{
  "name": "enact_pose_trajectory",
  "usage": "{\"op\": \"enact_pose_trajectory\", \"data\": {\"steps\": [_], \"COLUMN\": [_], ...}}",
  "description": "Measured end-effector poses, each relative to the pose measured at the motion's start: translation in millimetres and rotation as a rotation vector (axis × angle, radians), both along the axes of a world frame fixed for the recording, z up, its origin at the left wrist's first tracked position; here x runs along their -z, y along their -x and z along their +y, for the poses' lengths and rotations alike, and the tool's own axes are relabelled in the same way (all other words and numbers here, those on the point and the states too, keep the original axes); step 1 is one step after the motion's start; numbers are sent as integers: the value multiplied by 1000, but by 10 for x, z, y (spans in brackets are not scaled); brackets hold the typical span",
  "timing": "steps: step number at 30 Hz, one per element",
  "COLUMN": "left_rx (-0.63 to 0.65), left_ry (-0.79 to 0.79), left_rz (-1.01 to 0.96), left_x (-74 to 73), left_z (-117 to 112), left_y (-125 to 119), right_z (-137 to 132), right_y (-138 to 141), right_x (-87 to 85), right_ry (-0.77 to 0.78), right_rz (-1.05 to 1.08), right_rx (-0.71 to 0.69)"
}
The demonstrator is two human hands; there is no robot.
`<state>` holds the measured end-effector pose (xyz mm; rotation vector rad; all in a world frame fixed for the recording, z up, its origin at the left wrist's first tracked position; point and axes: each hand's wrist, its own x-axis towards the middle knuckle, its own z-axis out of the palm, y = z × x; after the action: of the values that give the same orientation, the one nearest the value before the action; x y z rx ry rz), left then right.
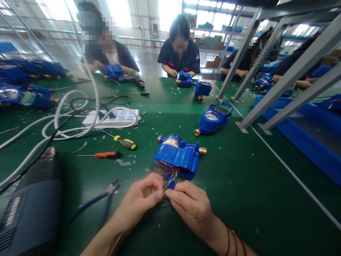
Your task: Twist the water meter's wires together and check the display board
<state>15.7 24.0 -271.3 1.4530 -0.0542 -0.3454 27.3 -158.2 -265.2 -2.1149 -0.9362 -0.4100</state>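
A blue water meter (177,156) with brass pipe ends lies on the green table just beyond my hands. Thin red, yellow and black wires (173,174) trail from its near side. My left hand (145,193) pinches at the wire ends with thumb and forefinger. Close beside it, my right hand (190,202) is closed at the same wires, its fingertips almost touching the left ones. Which wire each hand grips is partly hidden by the fingers. Beneath the hands a small dark strip shows, too covered to name.
Cutting pliers (106,195), an orange screwdriver (106,155), a yellow-black screwdriver (125,142) and a heat gun (34,202) lie to the left. A power strip (112,118) with looping cables sits behind. Another meter (213,119), metal posts (290,71) and a blue bin (301,142) stand right. Several co-workers sit opposite.
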Motion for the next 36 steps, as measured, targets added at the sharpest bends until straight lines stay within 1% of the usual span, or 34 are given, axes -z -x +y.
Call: {"op": "enact_pose_trajectory", "data": {"steps": [4, 7, 9, 12, 14, 16, 18, 21, 24, 28, 30, 33, 36], "left_rx": [37, 44, 6, -40, -54, -67, -79, -88, -72, -6, 10, -7, -23], "left_ry": [-51, -170, -330, -581, -685, -741, -774, -789, -754, -677, -651, -662, -705], "left_rz": [-48, -144, -264, -518, -679, -803, -872, -886, -804, -661, -635, -701, -793], "left_x": [-17, -49, -65, -74, -73, -69, -62, -45, -42, -73, -88, -94, -77], "left_z": [32, 44, 36, 8, -13, -34, -52, -67, -60, -25, -13, -12, -30], "left_y": [15, 31, 41, 60, 74, 88, 99, 100, 84, 60, 56, 68, 95], "right_z": [32, 40, 33, 17, 12, 15, 25, 41, 48, 37, 24, -3, -26], "right_y": [2, -4, -7, -8, -9, -10, -12, -14, -18, -24, -28, -43, -66], "right_x": [25, 33, 29, 9, -12, -33, -51, -70, -78, -80, -83, -100, -126], "right_ry": [-32, -43, -68, -145, -184, -191, -182, -178, -200, -212, -204, -182, -172], "right_rz": [38, 86, 163, 323, 408, 464, 507, 561, 613, 659, 655, 654, 707], "right_rx": [62, 81, 69, 46, 47, 65, 89, 107, 103, 101, 97, 86, 69]}}
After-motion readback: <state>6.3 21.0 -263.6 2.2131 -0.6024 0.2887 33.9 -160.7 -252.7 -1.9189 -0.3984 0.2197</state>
